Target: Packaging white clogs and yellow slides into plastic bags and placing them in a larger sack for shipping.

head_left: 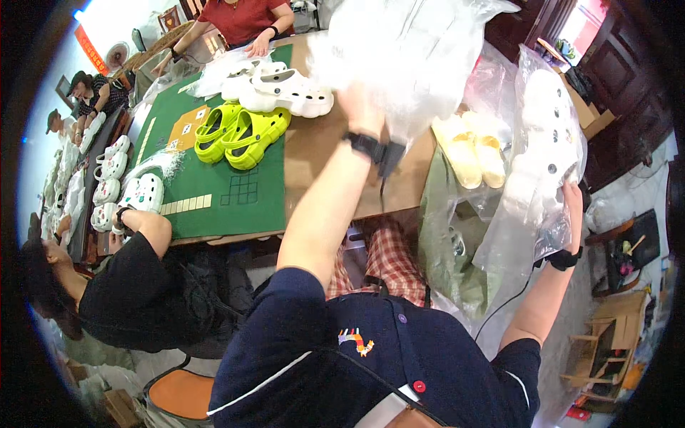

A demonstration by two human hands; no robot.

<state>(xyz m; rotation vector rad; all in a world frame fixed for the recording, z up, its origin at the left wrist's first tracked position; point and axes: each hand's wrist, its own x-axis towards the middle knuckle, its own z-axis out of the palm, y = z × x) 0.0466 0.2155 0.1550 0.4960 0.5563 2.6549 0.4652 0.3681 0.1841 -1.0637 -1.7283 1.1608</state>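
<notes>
My left hand (362, 108) is raised over the table, blurred, at the lower edge of a large clear plastic bag (407, 64). That bag appears held up in the air, and its folds hide my fingertips. On the right, my right hand (573, 203) grips the side of another clear bag with white clogs (546, 143) inside, which hangs upright. Pale yellow clogs (471, 153) lie between the two bags. Left of my left hand sit white clogs (285, 89) and a lime green pair (242, 135).
A green mat (250, 207) covers the table's left part, with brown board (307, 192) beside it. A co-worker in black (143, 285) sits close on my left, near more white clogs (143, 192). Across stands a person in red (242, 21). A wooden chair (606, 342) is at the right.
</notes>
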